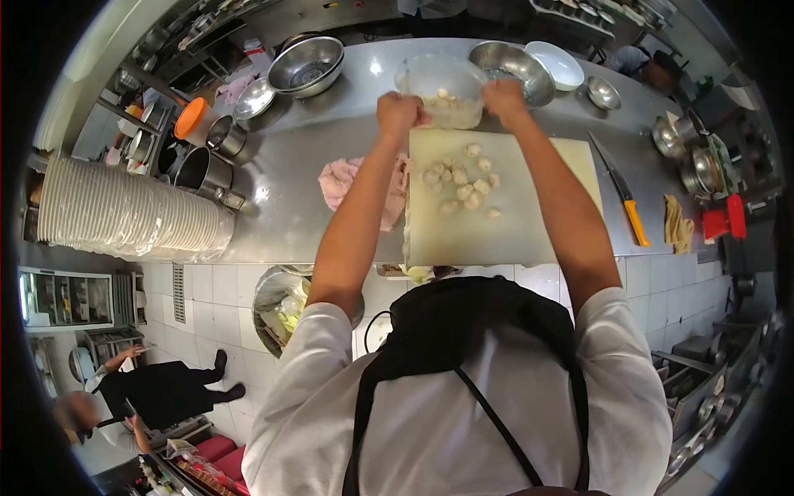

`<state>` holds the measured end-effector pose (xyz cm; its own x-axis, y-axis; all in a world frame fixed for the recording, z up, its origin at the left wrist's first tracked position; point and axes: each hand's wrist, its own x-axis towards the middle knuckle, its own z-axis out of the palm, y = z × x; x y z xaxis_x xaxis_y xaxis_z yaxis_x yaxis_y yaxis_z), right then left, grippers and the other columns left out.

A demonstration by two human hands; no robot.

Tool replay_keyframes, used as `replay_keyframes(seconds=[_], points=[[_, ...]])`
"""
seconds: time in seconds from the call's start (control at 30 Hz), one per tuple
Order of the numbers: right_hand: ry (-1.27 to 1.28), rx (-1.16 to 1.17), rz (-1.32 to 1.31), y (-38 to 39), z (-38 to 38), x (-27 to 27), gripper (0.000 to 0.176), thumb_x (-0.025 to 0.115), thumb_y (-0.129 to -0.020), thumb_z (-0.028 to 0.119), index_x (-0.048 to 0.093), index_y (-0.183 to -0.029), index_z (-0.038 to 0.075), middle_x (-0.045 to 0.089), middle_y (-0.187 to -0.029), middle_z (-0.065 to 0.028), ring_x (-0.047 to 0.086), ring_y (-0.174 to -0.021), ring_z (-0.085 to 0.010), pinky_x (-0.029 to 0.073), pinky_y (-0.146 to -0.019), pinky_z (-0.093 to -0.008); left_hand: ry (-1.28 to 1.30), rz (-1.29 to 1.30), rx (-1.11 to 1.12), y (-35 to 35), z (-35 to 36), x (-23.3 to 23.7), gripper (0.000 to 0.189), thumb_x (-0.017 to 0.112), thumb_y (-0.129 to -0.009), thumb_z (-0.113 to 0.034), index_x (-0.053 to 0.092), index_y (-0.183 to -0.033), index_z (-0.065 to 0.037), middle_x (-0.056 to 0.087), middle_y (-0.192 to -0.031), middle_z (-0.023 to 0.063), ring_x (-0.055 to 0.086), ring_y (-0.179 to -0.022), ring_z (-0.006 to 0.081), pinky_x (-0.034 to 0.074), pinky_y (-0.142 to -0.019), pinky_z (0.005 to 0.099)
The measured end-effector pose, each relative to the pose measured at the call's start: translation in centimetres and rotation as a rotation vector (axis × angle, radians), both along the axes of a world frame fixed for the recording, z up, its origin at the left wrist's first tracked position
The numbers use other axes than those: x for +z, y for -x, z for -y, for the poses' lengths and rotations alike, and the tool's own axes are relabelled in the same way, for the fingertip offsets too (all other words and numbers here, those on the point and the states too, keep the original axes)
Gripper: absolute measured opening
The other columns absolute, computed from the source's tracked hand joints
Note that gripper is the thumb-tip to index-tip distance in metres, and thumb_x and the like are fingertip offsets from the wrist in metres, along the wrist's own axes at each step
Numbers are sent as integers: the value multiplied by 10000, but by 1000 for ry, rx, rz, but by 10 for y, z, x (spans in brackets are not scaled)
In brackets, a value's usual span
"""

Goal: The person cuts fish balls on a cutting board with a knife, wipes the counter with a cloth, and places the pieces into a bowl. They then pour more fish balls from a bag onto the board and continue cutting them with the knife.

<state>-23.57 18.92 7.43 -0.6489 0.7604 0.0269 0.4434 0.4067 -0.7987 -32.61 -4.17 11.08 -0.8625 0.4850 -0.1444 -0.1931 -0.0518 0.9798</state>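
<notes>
Fingers [415,106] of two hands [399,113] [506,99] gripping one clear bowl [451,117], one knife [621,188] (orange-handled) lying apart

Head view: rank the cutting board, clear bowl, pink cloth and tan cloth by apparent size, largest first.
1. Cutting board
2. Clear bowl and pink cloth: too close to rank, since the left forearm covers part of the cloth.
3. Tan cloth

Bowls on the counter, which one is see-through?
The clear bowl between the left hand and right hand; the metal bowls and white bowl aren't see-through.
</notes>
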Motion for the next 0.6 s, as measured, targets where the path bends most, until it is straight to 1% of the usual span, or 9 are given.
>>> replay_keyframes(seconds=[0.1,0.17,0.2,0.3,0.37,0.4,0.47,0.53,0.6], points=[[293,-17,-133,-14,15,57,193,616,-907,150,679,-877,-30,692,-780,-143,673,-693,-236,557,-637,-352,-7,42,-43,8,2,14,130,648,-856,24,531,-885,73,642,-788,178,668,-598,240,619,-574,341],[338,15,-133,-38,32,72,142,630,-902,107,676,-921,-26,669,-759,-100,621,-650,-165,520,-589,-305,26,65,-65,4,6,4,158,654,-860,17,534,-936,87,640,-810,185,672,-606,254,625,-584,341],[365,29,-131,-52,41,71,123,637,-900,85,675,-942,-23,657,-749,-78,595,-629,-130,502,-565,-281,46,79,-77,-1,10,-3,176,656,-862,14,535,-961,94,639,-821,189,674,-610,260,628,-589,342],[424,17,-245,-105,40,55,152,663,-889,57,660,-1014,-28,654,-747,-72,594,-618,-128,484,-552,-291,95,56,-46,-21,22,-13,307,710,-856,-31,544,-1081,95,630,-869,175,662,-691,238,594,-619,333],[443,14,-302,-154,28,43,177,660,-886,34,651,-1048,-38,647,-748,-58,591,-617,-122,465,-543,-287,296,-494,187,-37,32,-29,408,758,-842,-80,545,-1156,69,628,-900,144,637,-739,228,559,-650,345],[390,-27,-276,-181,27,44,201,660,-885,28,648,-1072,-42,648,-750,-58,591,-619,-122,460,-543,-282,376,-777,308,-46,33,-32,458,782,-834,-105,546,-1193,56,627,-916,128,625,-763,223,542,-665,351],[310,-137,-253,-232,21,48,238,659,-882,19,645,-1109,-50,648,-749,-58,589,-621,-118,455,-546,-275,249,-913,184,-82,46,-8,503,833,-801,-173,587,-1204,-2,624,-981,92,587,-810,211,502,-711,362],[275,-269,-244,-278,9,38,264,659,-880,15,644,-1134,-56,649,-745,-58,584,-621,-109,456,-549,-271,322,-893,-96,-121,47,1,436,837,-788,-182,636,-1144,-30,637,-1001,99,619,-825,248,514,-749,383],[204,-334,-195,-317,-10,26,273,684,-865,40,664,-1125,-42,676,-747,-78,617,-630,-141,481,-577,-290,322,-1099,-251,-146,32,-9,381,821,-792,-189,661,-1102,-37,643,-1009,117,637,-857,282,520,-765,403]])
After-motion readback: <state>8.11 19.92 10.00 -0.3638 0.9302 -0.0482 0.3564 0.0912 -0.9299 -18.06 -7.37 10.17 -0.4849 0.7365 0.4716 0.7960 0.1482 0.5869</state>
